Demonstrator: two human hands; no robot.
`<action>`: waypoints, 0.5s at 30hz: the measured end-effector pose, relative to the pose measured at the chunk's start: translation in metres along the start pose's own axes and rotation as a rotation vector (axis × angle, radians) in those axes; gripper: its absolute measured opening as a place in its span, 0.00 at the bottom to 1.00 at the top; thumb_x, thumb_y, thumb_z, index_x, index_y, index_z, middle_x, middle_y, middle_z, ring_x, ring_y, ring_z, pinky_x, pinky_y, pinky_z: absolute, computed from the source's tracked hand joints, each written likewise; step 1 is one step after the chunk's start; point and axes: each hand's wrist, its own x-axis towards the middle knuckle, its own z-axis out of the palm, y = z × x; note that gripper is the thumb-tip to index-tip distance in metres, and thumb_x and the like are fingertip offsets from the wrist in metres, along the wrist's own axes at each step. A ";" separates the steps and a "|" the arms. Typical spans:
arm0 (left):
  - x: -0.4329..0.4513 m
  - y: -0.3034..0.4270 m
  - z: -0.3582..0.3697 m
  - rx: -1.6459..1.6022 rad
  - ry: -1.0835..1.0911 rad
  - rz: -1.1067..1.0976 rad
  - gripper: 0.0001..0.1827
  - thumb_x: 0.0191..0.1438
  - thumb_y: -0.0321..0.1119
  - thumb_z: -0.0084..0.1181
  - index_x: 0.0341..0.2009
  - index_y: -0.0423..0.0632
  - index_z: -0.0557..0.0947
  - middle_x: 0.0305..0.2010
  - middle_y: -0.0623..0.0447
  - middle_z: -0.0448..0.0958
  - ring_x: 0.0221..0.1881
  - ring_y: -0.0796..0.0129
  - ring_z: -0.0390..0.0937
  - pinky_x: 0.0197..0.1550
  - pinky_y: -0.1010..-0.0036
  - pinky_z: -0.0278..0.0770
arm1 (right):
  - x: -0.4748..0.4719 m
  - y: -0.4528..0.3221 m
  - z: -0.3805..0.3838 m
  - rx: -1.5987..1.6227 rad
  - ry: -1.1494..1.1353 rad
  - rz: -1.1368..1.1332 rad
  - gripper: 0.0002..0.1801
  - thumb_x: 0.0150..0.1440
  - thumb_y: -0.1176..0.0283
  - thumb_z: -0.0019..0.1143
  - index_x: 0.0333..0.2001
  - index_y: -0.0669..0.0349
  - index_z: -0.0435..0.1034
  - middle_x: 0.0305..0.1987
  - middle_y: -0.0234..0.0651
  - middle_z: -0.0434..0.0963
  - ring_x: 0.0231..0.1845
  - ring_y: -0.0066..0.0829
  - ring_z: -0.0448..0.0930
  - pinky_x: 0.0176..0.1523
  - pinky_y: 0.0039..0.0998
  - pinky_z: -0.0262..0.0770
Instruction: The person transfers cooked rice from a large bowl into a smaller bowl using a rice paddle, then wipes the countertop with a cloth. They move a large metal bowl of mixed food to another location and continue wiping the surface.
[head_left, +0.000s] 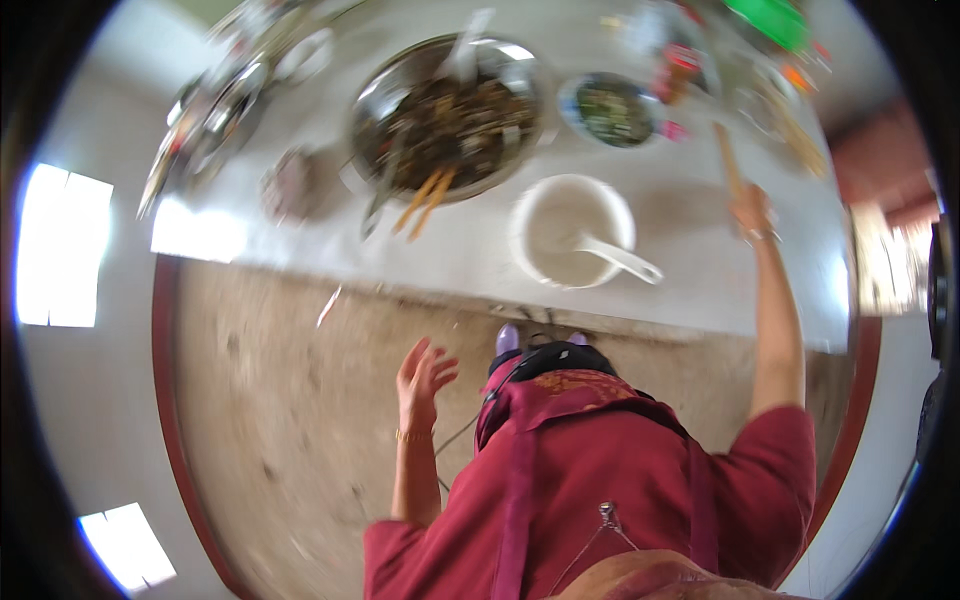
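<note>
My right hand (750, 210) is closed around a wooden stick or handle (726, 154) over the right part of the table. Away from the table, my left hand (426, 375) hangs over the floor with fingers apart and nothing in it. Between them on the tabletop stands a white bowl (525, 232) of pale liquid, a white plastic ladle (622, 259) resting in it. Behind it sits a large steel bowl (358, 112) of dark mixed food, with wooden chopsticks (431, 202), a white utensil (465, 52) and a grey-handled utensil (382, 195) in it.
A smaller bowl of chopped greens (615, 112) stands near a red-labelled bottle (675, 71). Blurred utensils and dishes (225, 105) crowd the far left, beside a pale pinkish lump (289, 186). A green container (772, 22) is at the back right. The table's front edge (450, 296) runs before me.
</note>
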 end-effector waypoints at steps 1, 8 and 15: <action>0.001 -0.005 -0.006 -0.037 0.005 -0.002 0.25 0.53 0.36 0.48 0.54 0.39 0.62 0.42 0.45 0.70 0.37 0.60 0.75 0.36 0.72 0.74 | -0.008 0.010 -0.003 -0.052 -0.003 0.001 0.14 0.39 0.69 0.53 0.29 0.66 0.69 0.28 0.53 0.73 0.31 0.51 0.75 0.32 0.43 0.70; -0.011 0.007 -0.034 -0.087 0.111 0.086 0.22 0.54 0.35 0.45 0.52 0.38 0.65 0.42 0.46 0.71 0.38 0.62 0.74 0.38 0.71 0.73 | -0.043 0.001 -0.024 -0.086 0.049 0.110 0.08 0.39 0.73 0.47 0.23 0.68 0.68 0.27 0.54 0.72 0.32 0.53 0.74 0.34 0.43 0.68; 0.086 0.061 -0.120 0.254 0.272 0.570 0.27 0.46 0.33 0.56 0.52 0.43 0.66 0.46 0.44 0.69 0.43 0.58 0.71 0.41 0.69 0.71 | -0.048 -0.008 -0.082 0.481 0.248 -0.178 0.02 0.48 0.77 0.43 0.27 0.62 0.61 0.17 0.31 0.60 0.18 0.22 0.60 0.22 0.24 0.57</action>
